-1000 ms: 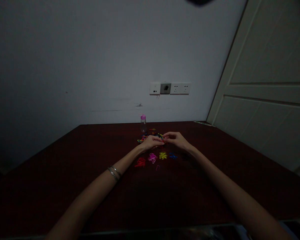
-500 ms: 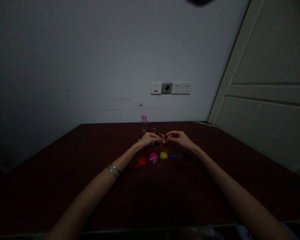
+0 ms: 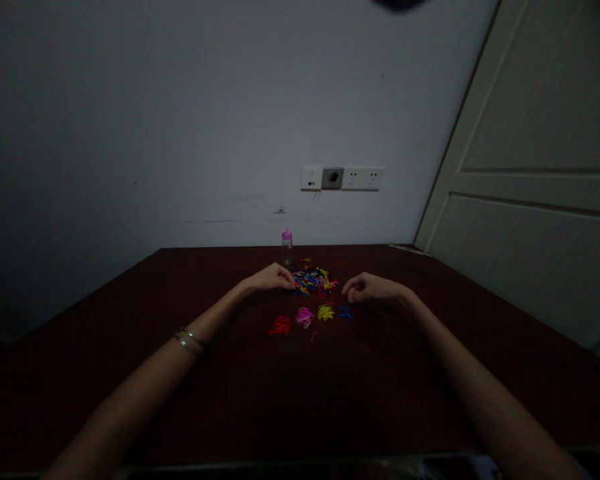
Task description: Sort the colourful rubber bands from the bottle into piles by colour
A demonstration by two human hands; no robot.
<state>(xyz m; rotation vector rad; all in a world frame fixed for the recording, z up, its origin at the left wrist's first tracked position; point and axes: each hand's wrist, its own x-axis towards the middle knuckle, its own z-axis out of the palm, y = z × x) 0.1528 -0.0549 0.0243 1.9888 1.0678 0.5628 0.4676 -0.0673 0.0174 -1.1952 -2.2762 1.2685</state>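
Multicoloured small pieces lie in a mixed heap [image 3: 314,283] on the dark red tabletop [image 3: 300,407], between the person's two hands, which are apart. Left hand [image 3: 273,277]: at the heap's left edge, thumb and fingers brought close together; whether a piece is gripped cannot be told. Right hand [image 3: 373,288]: just beside the heap's right edge, fingers curled downward near the blue group [image 3: 346,312]; its grip likewise cannot be determined. Nearer the person, a row of sorted groups runs left to right: red group [image 3: 281,325], pink group [image 3: 305,316], yellow group [image 3: 325,312], then blue. One pink loop [image 3: 315,337] lies by itself in front of the row. Behind the heap, a clear bottle [image 3: 287,253] with a pink cap stands upright.
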